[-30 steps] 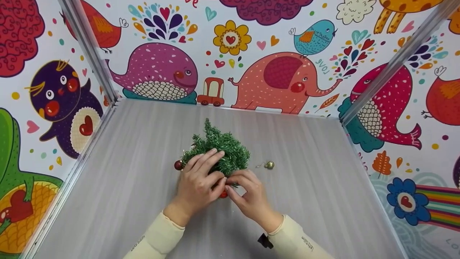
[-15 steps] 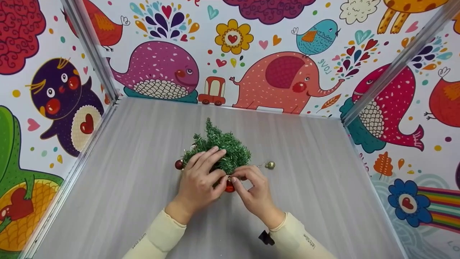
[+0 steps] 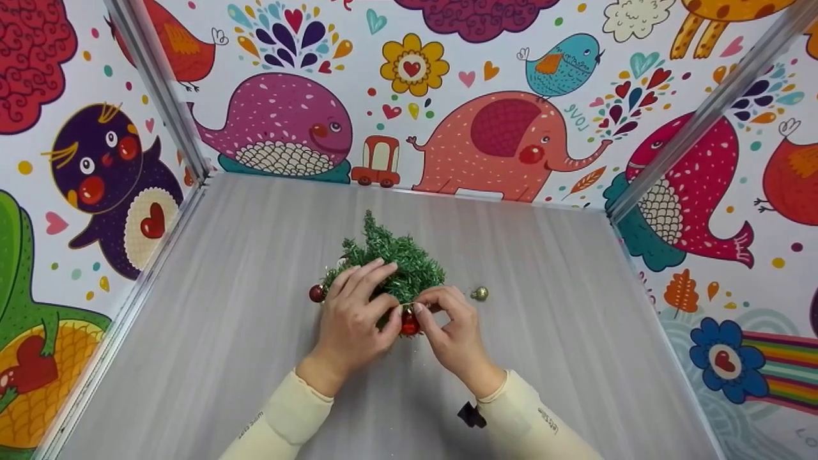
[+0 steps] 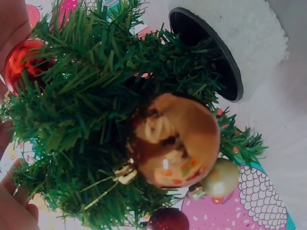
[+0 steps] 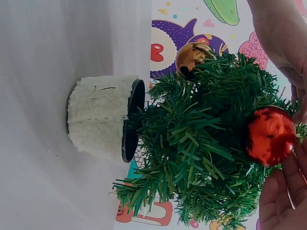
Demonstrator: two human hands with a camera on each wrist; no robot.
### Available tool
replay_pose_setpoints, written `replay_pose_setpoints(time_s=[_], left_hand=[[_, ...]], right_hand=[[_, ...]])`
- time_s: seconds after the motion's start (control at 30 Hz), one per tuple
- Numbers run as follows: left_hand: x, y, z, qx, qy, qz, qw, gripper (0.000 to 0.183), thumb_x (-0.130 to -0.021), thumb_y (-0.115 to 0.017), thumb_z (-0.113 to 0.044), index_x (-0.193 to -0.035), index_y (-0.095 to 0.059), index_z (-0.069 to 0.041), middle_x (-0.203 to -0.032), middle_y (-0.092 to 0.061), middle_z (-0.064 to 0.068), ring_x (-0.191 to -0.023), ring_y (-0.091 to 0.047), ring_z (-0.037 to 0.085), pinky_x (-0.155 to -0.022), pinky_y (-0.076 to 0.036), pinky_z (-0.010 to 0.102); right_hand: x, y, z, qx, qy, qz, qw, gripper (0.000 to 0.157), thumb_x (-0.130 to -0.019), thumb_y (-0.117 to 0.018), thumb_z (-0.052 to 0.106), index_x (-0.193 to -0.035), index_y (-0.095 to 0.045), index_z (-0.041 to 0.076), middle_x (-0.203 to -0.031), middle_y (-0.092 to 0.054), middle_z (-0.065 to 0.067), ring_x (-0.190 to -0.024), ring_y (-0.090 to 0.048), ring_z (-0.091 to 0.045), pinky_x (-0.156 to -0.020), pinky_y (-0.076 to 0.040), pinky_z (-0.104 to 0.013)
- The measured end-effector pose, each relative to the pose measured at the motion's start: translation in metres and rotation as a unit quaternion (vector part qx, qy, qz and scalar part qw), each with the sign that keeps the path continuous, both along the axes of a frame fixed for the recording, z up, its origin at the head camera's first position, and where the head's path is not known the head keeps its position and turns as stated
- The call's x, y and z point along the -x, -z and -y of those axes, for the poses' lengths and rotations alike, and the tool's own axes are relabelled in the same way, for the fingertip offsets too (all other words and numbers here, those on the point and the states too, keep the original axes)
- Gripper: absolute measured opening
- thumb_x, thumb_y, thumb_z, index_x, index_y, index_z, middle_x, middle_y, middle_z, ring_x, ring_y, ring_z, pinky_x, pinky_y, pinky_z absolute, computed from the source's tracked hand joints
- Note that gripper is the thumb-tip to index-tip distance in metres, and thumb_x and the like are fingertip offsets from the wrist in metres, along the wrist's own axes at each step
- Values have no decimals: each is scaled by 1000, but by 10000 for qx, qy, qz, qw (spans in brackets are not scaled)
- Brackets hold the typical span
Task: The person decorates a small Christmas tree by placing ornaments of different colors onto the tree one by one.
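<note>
A small green Christmas tree [image 3: 412, 265] stands before me. My left hand [image 3: 351, 319] lies over its near left side, thumb and forefinger pinching one end of a thin gold string. The right hand [image 3: 457, 329] pinches the string's other end between thumb and forefinger. Below the string, a shiny red bauble [image 3: 409, 324] hangs against the near branches; the right wrist view shows this red bauble [image 5: 271, 136] by the fingertips. In the left wrist view, a large gold bauble [image 4: 177, 139], a paler gold bauble [image 4: 220, 177] and a dark red bauble [image 4: 168, 220] hang on the tree.
A small gold bauble [image 3: 479, 293] lies on the grey table [image 3: 543, 268] right of the tree. The tree's pot [image 5: 100, 117] has a fuzzy white cover and a black rim. Patterned walls [image 3: 447, 147] with metal corner posts enclose the table's back and sides.
The red bauble has come into fuller view and moved slightly up toward the branches. My right hand has shifted a little right and up; the left hand has stayed nearly in place.
</note>
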State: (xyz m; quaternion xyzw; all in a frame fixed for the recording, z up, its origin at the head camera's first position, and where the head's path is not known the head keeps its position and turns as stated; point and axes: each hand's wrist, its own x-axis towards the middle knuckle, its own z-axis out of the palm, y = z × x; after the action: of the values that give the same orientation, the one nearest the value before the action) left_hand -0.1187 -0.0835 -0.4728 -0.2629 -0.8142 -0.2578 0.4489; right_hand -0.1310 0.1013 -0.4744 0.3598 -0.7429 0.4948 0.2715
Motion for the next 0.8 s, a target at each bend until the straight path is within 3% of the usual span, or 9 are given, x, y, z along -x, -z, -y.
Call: replay_pose_setpoints(time_s=[0.2,0.4,0.57,0.8], left_hand=[[2,0,-1,-41,-76,1,10000,13,-83,-67,-19,-71,-70,-13,-126,-65,8,-123,-56,28,-100,-40,52],[3,0,-2,-115,-214,-38,9997,12,-83,-67,-18,-72,-70,-13,-123,-66,8,-120,-58,28,-100,-40,51],[3,1,-3,-158,-388,-7,9991,13,-83,-67,-18,-71,-70,-13,-123,-66,8,-119,-59,28,-101,-39,50],[2,1,-5,-214,-688,-17,9974,10,-81,-71,-17,-72,-71,-13,-121,-67,9,-119,-59,28,-102,-38,52]], right_hand=[[-3,-12,5,66,83,-41,9999,14,-85,-67,-10,-87,-66,3,-87,-66,-10,-74,-60,-19,-64,-52,-28],[-5,-18,7,153,-19,255,9996,14,-86,-65,-11,-86,-66,2,-85,-65,-11,-71,-61,-17,-63,-52,-25],[-5,-18,7,187,-48,533,9984,17,-83,-65,-16,-84,-65,2,-82,-65,-8,-68,-61,-16,-60,-52,-27],[-3,-18,8,158,-22,570,9982,15,-84,-65,-14,-84,-65,1,-80,-64,-9,-67,-60,-15,-60,-53,-27]])
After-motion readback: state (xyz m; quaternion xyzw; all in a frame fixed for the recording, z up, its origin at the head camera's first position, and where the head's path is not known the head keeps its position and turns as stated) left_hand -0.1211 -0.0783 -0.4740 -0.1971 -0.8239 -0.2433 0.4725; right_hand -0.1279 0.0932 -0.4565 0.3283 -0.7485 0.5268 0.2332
